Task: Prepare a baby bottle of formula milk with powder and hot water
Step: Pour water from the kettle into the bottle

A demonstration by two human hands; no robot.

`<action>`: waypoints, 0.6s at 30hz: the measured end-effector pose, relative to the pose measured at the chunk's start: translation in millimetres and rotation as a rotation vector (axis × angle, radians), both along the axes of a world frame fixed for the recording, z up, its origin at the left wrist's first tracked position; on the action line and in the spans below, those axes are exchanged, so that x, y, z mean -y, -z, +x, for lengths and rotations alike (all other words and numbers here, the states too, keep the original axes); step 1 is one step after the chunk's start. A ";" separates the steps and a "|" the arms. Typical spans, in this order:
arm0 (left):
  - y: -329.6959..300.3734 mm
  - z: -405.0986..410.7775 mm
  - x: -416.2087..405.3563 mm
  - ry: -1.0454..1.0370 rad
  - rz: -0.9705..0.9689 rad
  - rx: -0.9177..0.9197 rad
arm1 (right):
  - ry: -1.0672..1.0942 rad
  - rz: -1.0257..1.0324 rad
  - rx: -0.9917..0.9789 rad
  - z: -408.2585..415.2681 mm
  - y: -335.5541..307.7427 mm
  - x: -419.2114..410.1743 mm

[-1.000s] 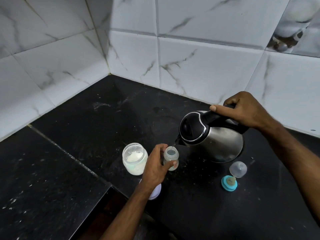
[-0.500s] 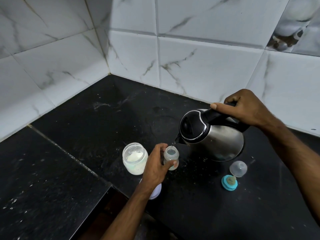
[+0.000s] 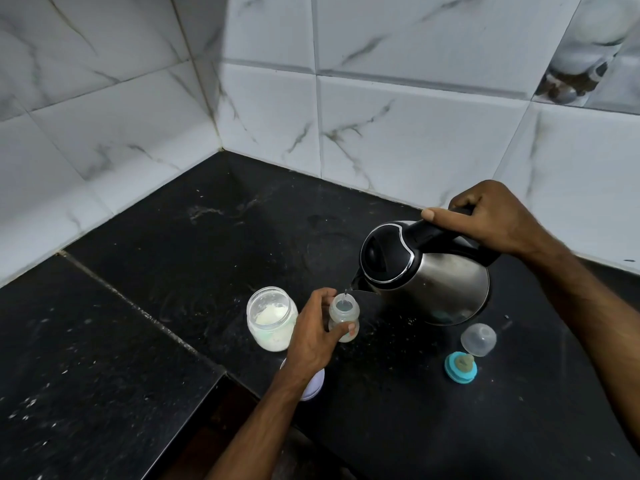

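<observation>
Since the earlier frames, hardly anything has moved: the right hand (image 3: 491,216) has lifted the rounded stainless-steel kettle with black lid and handle (image 3: 426,271) a little and tipped it slightly more, while the left hand (image 3: 311,334) has stayed on the small clear plastic baby bottle (image 3: 343,317). Right fingers are curled round the black handle, with the thumb laid straight along its top toward the lid. At the kettle's spout, a thin stream of water falls into the bottle's open mouth. That bottle stands upright on the black speckled stone counter (image 3: 173,271), near the middle of the scene, with the left thumb and fingers pinching its body from the left and near sides. Just left of the bottle, touching or almost touching the left hand, stands an open glass jar holding pale formula powder (image 3: 270,318). Partly hidden under the left wrist lies a white round lid (image 3: 313,384). Right of the bottle and near the kettle's base, a clear domed bottle cap (image 3: 478,339) rests just beside a teal screw ring fitted with a beige teat (image 3: 460,367). White marble-veined wall tiles (image 3: 381,133) form the corner at the far side.
</observation>
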State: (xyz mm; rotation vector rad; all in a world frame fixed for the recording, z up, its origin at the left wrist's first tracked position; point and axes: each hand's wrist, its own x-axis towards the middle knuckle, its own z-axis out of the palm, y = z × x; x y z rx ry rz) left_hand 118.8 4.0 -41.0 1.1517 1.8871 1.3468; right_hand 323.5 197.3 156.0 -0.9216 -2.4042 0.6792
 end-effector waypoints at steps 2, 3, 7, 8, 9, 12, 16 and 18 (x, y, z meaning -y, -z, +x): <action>0.2 -0.1 -0.1 -0.001 -0.002 -0.001 | 0.003 -0.005 0.000 0.4 0.1 0.2; 0.3 -0.4 -0.2 -0.003 -0.004 -0.004 | 0.005 -0.010 -0.001 0.5 0.2 0.2; 0.6 -0.4 -0.9 0.001 -0.014 -0.015 | 0.006 -0.014 -0.001 1.1 -0.6 0.4; 0.3 -0.4 -0.9 0.002 -0.013 -0.016 | 0.007 -0.013 -0.002 1.2 -0.7 0.4; 0.2 -0.5 -0.9 0.002 -0.014 -0.016 | 0.009 -0.012 -0.001 1.3 -0.6 0.3; 0.0 -0.3 -1.1 0.004 -0.011 -0.015 | 0.011 -0.012 0.001 1.4 -0.4 0.2; -0.5 -0.3 -0.8 0.006 -0.011 -0.015 | 0.008 -0.005 0.004 1.2 -0.5 -0.1; -0.5 -0.4 -0.5 0.008 -0.010 -0.015 | 0.005 -0.001 0.005 0.9 -0.7 0.0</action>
